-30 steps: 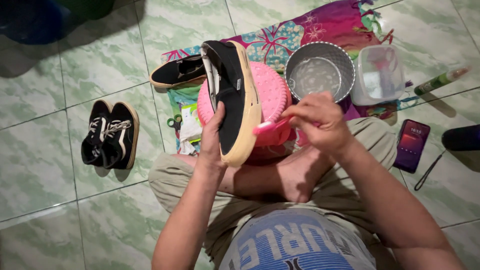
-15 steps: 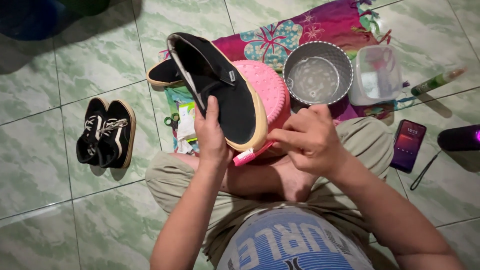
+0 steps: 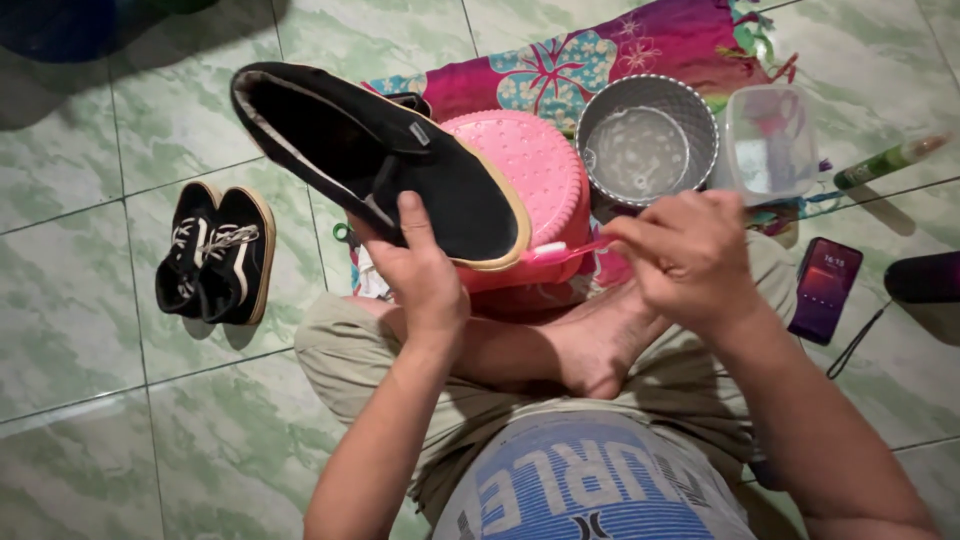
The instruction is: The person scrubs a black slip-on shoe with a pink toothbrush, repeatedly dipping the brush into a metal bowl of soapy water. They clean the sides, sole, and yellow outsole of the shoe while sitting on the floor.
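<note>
My left hand grips a black slip-on shoe with a tan sole, upper side up and toe pointing right, held above a pink round stool. My right hand pinches a pink toothbrush whose bristled head sits just under the shoe's toe edge. I sit cross-legged on the tiled floor, a bare foot below both hands.
A pair of black lace-up sneakers lies on the floor at left. A metal bowl of water, a clear plastic container, a green bottle and a phone lie on or near a patterned cloth.
The left hand has turned the shoe from sole-side showing to upper side up and swung it leftward. The right hand with the toothbrush has stayed near the toe.
</note>
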